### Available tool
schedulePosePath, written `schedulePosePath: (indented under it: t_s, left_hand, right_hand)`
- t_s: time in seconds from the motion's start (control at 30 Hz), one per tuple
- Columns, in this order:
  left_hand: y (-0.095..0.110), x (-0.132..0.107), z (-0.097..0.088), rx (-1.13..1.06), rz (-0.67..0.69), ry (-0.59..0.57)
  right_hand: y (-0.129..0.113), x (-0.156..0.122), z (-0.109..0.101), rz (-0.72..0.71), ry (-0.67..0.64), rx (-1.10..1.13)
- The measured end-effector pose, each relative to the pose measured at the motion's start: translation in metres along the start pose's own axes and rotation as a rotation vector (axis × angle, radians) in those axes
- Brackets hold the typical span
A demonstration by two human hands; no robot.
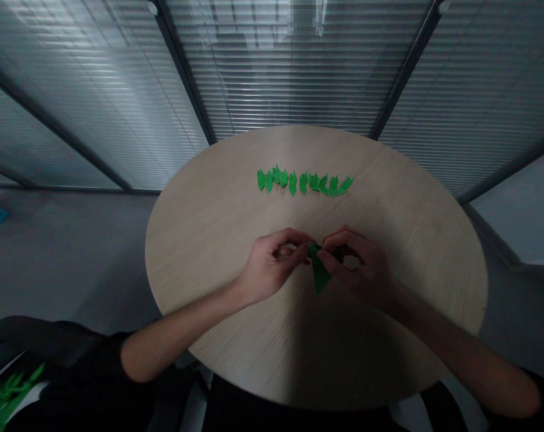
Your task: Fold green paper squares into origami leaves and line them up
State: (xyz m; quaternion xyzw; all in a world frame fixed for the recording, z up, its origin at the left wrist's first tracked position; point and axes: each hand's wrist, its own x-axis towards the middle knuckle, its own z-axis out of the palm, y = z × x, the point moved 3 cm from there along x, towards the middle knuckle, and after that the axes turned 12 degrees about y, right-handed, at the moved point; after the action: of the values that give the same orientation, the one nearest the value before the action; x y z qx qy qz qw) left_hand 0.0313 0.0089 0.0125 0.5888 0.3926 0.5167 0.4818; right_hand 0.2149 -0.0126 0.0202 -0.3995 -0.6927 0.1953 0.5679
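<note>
At centre, left hand (268,264) and right hand (366,267) pinch a green triangle (319,274) in their grip. Above, green leaf shapes (292,183) lie in a row.

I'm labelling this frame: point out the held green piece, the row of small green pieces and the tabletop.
Held green piece (319,273): head view, its lower tapering part.
Row of small green pieces (303,183): head view, a piece mid-row.
Tabletop (195,246): head view, wood-grained surface, picture left.
</note>
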Motion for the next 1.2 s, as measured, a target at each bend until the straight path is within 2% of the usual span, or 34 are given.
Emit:
schedulePosePath:
  t_s: [0.2,0.43,0.7,1.2]
  left_hand:
    - [0.0003,0.0018,0.0008,-0.041,-0.006,-0.020]
    - [-0.0003,0.0004,0.0019,-0.065,0.003,-0.033]
    - [0.0018,0.0005,0.0029,-0.030,0.007,-0.032]
    - [0.0001,-0.0028,0.0015,-0.036,0.035,-0.044]
  right_hand:
    - [-0.0042,0.0004,-0.0009,-0.031,0.029,-0.027]
    - [-0.0001,-0.0011,-0.0020,0.024,0.029,-0.027]
    - [-0.0044,-0.0004,-0.0018,-0.015,0.038,-0.033]
    - [-0.0048,-0.0004,-0.0014,-0.003,0.036,-0.052]
